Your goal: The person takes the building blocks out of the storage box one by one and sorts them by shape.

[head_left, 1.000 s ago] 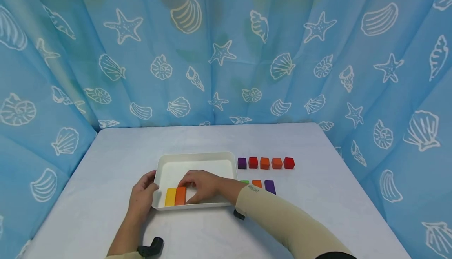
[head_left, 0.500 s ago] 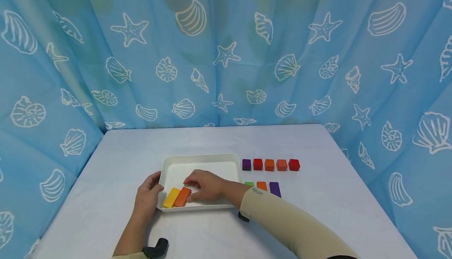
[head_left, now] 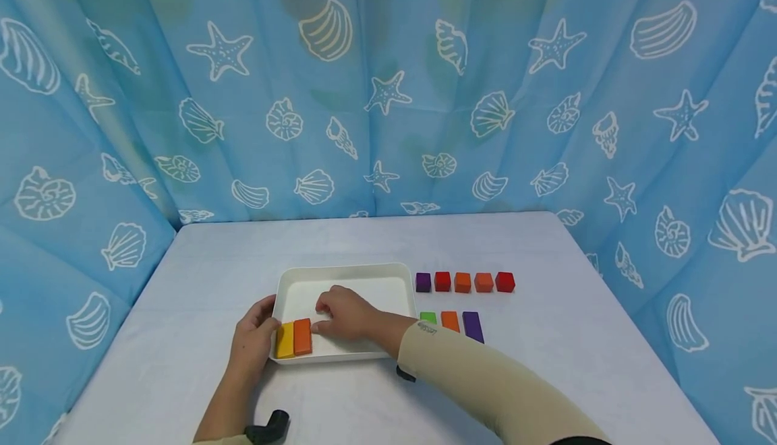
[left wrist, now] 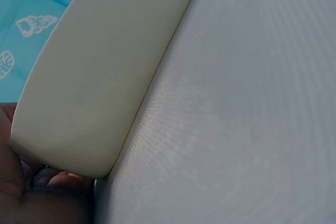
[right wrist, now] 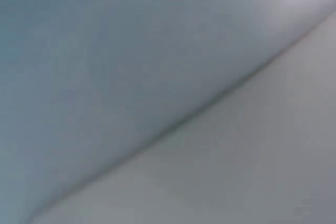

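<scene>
A shallow white tray (head_left: 364,356) lies on the table in the head view. My left hand (head_left: 251,338) grips its left end, thumb over the rim and fingers outside. In the left wrist view the tray's outer wall (left wrist: 105,72) is large, with part of the left hand (left wrist: 42,195) at its corner. A yellow block (head_left: 284,341) and an orange block (head_left: 302,337) stand side by side in the tray's front left corner. My right hand (head_left: 349,315) is over the tray, its thumb tip at the orange block's right side and its fingers bent, holding nothing visible.
Right of the tray, a row of cubes runs from a purple cube (head_left: 423,282) to a red cube (head_left: 505,282). Nearer lie a green block (head_left: 428,317), an orange block (head_left: 450,320) and a purple block (head_left: 473,327), partly behind the right sleeve (head_left: 479,377). The right wrist view is blurred.
The yellow and orange blocks tilted in the tray, then straightened against its left end, further left than before. My right hand has lifted slightly off the orange block. The left hand keeps its grip.
</scene>
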Tool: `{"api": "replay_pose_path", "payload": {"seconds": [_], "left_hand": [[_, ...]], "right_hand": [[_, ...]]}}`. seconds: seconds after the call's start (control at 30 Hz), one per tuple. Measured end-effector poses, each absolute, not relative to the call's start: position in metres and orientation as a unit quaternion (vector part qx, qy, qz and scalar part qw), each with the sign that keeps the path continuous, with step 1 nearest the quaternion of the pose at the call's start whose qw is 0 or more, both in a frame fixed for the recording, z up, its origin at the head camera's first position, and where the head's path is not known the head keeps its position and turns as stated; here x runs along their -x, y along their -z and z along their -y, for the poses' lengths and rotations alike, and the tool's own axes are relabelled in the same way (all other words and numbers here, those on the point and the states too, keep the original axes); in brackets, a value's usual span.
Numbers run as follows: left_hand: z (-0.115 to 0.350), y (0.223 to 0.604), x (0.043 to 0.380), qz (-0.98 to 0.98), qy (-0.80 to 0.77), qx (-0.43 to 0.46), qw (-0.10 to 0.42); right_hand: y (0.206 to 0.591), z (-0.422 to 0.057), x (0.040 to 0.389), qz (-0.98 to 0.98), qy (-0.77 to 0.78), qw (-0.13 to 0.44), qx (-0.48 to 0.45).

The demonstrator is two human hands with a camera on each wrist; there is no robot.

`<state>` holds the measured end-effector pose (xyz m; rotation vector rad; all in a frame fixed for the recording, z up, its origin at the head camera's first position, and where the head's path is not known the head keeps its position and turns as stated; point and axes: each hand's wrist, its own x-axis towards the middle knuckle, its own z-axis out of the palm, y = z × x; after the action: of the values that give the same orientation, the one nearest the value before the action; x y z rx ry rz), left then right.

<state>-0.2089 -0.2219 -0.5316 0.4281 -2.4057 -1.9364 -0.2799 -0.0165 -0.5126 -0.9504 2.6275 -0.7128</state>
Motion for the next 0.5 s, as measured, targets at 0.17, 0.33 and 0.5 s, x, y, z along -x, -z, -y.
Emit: {"api": "replay_pose_path", "payload": {"seconds": [0.17,0.33,0.5], "left_hand": [[0.223,0.531,0.209,0.772,0.621,-0.138,0.01],[0.224,0.531,0.21,0.775,0.618,-0.135,0.017],[0.225,0.535,0.21,0.772,0.621,-0.13,0.008]], "right_hand": [[0.51,0.021,0.281,-0.902,0.227,0.161,0.33],[0.513,0.024,0.279,-0.883,0.22,0.17,0.377],[0.514,0.03,0.274,-0.876,0.223,0.162,0.395]]}}
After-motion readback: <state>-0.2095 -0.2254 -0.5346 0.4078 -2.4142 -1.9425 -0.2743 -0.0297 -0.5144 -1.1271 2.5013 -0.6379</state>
